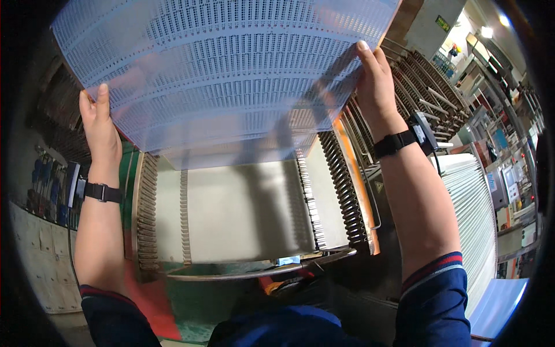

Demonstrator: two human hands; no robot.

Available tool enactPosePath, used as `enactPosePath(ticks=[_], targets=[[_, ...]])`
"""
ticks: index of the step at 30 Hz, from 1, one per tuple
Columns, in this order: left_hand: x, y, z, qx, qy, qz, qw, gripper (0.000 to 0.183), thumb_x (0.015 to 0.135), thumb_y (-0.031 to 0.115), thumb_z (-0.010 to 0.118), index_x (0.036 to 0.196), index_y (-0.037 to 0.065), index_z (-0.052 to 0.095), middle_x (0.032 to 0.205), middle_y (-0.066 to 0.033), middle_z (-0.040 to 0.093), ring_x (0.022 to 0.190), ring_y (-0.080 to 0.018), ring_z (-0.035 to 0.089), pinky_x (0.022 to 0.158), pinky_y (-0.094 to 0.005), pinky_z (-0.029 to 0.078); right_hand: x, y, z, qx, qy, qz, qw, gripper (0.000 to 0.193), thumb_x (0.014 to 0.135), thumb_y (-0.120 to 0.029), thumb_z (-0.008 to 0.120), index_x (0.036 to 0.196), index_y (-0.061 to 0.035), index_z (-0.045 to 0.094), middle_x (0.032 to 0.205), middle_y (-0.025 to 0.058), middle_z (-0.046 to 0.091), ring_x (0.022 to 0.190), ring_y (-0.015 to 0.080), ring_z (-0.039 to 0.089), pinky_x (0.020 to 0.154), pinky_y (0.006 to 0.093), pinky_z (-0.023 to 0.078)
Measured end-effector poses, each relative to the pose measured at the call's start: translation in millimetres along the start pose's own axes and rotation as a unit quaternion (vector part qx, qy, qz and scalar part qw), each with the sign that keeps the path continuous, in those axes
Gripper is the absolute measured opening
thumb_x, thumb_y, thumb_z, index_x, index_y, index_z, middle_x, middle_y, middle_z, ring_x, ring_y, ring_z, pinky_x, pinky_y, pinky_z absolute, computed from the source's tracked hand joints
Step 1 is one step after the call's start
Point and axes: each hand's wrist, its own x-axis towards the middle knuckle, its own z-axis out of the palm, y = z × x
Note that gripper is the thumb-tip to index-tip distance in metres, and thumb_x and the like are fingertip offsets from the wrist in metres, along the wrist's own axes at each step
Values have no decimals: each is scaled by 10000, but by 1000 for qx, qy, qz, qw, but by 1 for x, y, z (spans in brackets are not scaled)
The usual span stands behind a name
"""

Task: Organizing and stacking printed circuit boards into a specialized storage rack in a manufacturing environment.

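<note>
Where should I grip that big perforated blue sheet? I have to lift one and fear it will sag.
Probably by its two opposite side edges, coming in from left and right. The perforated blue sheet is wide, thin and translucent. The left hand and right hand hold it that way, pinching the edges, and it stays spread.

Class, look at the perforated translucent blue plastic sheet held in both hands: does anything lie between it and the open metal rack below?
Nothing visible does. The left hand and right hand grip the perforated translucent blue plastic sheet at its edges, above the slotted metal rack.
</note>
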Motion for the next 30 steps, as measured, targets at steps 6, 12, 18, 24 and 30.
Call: enactPosePath(ticks=[6,12,18,24,30], targets=[[-9,5,20,45,0,12,999,570,1046,272,608,1489,48,330,1442,-123,482,1306,-231,479,1148,-397,340,-7,-2,-5,-10,-3,-24,1000,578,1016,-373,583,1473,-84,379,1439,93,491,1344,221,453,1124,386,354],[-18,6,18,71,11,21,997,558,1037,250,619,1482,63,339,1424,-122,493,1304,-237,473,1138,-405,346,-12,13,-14,-19,6,-29,999,599,999,-423,596,1465,-107,391,1392,82,513,1281,226,500,1054,416,432],[-29,-7,20,125,28,18,992,668,989,249,687,1489,36,298,1440,-166,456,1326,-263,450,1134,-409,352,-20,40,-22,-33,26,15,999,543,1008,-408,582,1423,-95,424,1346,73,520,1244,219,500,1055,423,408],[-31,-22,-4,110,39,10,993,774,972,235,681,1544,-2,216,1582,-230,290,1483,-324,287,1219,-435,236,-33,33,-40,-51,-26,8,998,695,1046,-408,509,1593,-67,248,1606,114,349,1485,266,317,1199,458,244],[24,47,2,173,0,172,970,693,1019,286,598,1560,-2,275,1624,-224,279,1534,-328,221,1250,-441,179,-75,-14,-119,-221,4,70,973,638,1059,-456,494,1562,-88,354,1542,127,445,1431,272,402,1175,436,296]])
